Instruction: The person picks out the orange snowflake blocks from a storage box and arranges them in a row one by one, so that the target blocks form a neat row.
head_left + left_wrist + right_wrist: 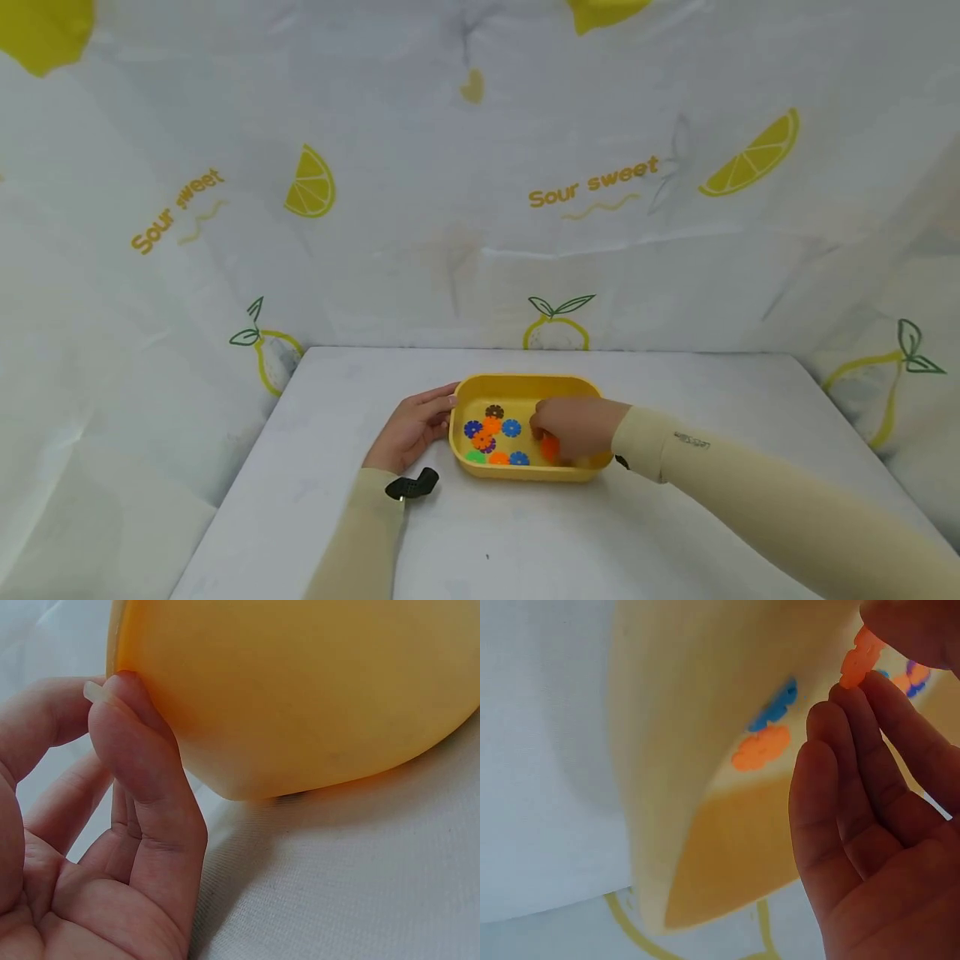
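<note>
1. While the right hand [577, 425] reaches into the yellow tray [517, 473], its thumb and fingertips pinch an orange notched disc [861, 658] at the tray's right part.
2. Left hand [408, 429] touches the tray's left end, fingers bent; whether they grip the rim is hard to tell.
3. Loose discs, including a brown disc [494, 412] and a green disc [476, 457], lie mostly in the tray's left half.
4. White cloth [322, 517] lies beneath the tray.
</note>
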Tool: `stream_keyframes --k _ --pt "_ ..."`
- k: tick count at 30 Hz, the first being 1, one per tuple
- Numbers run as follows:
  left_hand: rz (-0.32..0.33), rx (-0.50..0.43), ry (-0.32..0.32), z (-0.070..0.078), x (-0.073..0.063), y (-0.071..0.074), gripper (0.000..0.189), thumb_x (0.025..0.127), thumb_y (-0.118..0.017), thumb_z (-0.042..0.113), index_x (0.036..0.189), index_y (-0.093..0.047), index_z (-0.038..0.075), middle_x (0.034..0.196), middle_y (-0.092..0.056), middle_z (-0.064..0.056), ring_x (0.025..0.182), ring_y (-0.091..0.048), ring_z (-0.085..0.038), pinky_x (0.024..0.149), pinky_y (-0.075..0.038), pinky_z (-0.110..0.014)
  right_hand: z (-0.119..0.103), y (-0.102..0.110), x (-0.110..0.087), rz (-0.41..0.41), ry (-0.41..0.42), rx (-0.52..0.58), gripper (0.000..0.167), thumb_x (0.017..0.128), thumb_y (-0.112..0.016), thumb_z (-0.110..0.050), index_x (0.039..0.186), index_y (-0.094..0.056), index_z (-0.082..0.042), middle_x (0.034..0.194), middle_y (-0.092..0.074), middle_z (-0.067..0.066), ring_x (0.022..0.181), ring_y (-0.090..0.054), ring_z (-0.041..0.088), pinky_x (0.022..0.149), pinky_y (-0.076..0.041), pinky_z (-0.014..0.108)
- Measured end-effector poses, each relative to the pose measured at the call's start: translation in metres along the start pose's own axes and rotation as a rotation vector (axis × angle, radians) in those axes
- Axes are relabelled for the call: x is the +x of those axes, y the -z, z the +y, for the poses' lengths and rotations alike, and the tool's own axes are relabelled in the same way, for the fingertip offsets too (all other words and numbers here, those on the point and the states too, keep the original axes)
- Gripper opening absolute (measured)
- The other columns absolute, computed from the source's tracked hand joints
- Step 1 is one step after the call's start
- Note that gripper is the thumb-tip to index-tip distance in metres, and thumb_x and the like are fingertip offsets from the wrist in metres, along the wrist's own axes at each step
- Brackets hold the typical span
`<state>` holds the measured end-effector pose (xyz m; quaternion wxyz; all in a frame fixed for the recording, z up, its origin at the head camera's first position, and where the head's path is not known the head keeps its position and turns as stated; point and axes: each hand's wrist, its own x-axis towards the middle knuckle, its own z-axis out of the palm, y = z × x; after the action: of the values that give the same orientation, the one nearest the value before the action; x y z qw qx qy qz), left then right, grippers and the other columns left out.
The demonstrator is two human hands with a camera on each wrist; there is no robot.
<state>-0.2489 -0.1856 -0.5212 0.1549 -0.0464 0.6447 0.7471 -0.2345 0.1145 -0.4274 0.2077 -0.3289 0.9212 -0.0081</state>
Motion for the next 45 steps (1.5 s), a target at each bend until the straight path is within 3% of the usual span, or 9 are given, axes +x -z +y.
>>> stream_keyframes --k 5,12,20,26,30,38,45 --pt "0.012 0.006 0.001 0.000 0.001 -0.003 0.047 0.097 -0.082 0.031 0.141 -0.073 0.018 0.139 -0.073 -0.009 0.098 -0.065 -0.019 0.086 -0.060 -0.025 0.018 0.007 -0.012 0.079 0.011 0.149 0.019 0.089 -0.087 -0.018 0.106 -0.078 -0.017 0.101 -0.066 -0.007 0.092 -0.058 0.014 0.091 -0.055 0.035" --pt "0.007 -0.005 0.006 -0.002 -0.003 -0.002 0.052 0.097 -0.082 0.035 0.145 -0.071 0.018 0.145 -0.070 -0.008 0.103 -0.066 -0.020 0.089 -0.061 -0.025 0.032 0.016 -0.034 0.158 -0.002 0.354 0.026 0.091 -0.085 -0.015 0.116 -0.078 -0.015 0.109 -0.073 -0.008 0.103 -0.065 0.018 0.098 -0.059 0.039" --pt "-0.027 0.024 -0.006 -0.003 0.002 -0.006 0.055 0.097 -0.082 0.036 0.146 -0.069 0.016 0.143 -0.071 -0.009 0.099 -0.067 -0.018 0.086 -0.060 -0.024 0.054 0.001 -0.058 0.294 0.018 0.501 0.025 0.095 -0.083 -0.017 0.119 -0.077 -0.018 0.113 -0.073 -0.009 0.100 -0.065 0.011 0.092 -0.060 0.029" --pt "0.000 0.005 0.004 -0.003 0.001 -0.005 0.056 0.096 -0.083 0.035 0.146 -0.069 0.016 0.143 -0.071 -0.009 0.097 -0.067 -0.017 0.084 -0.061 -0.023 0.066 -0.006 -0.070 0.441 0.039 0.592 0.028 0.095 -0.083 -0.017 0.122 -0.077 -0.016 0.112 -0.074 -0.006 0.099 -0.066 0.013 0.090 -0.060 0.026" --pt "0.011 -0.004 0.006 -0.003 -0.001 -0.002 0.055 0.097 -0.083 0.034 0.147 -0.069 0.016 0.143 -0.071 -0.010 0.097 -0.067 -0.017 0.085 -0.061 -0.023 0.073 -0.009 -0.076 0.511 -0.002 0.622 0.030 0.095 -0.084 -0.021 0.124 -0.077 -0.020 0.113 -0.075 -0.006 0.100 -0.067 0.013 0.092 -0.060 0.026" --pt "0.013 -0.009 0.013 -0.003 -0.001 -0.004 0.057 0.092 -0.087 0.038 0.144 -0.071 0.019 0.146 -0.070 -0.006 0.103 -0.067 -0.020 0.090 -0.061 -0.024 0.096 -0.029 -0.100 0.601 -0.168 0.676 0.034 0.097 -0.082 -0.030 0.129 -0.076 -0.021 0.121 -0.076 -0.001 0.104 -0.068 0.017 0.087 -0.059 0.023" --pt "0.004 -0.013 0.007 -0.004 -0.003 -0.003 0.060 0.093 -0.086 0.040 0.146 -0.069 0.019 0.148 -0.068 -0.006 0.105 -0.065 -0.020 0.090 -0.061 -0.024 0.119 -0.053 -0.114 0.618 -0.266 0.668 0.036 0.097 -0.082 -0.027 0.132 -0.075 -0.017 0.125 -0.076 0.003 0.107 -0.068 0.020 0.087 -0.058 0.024"
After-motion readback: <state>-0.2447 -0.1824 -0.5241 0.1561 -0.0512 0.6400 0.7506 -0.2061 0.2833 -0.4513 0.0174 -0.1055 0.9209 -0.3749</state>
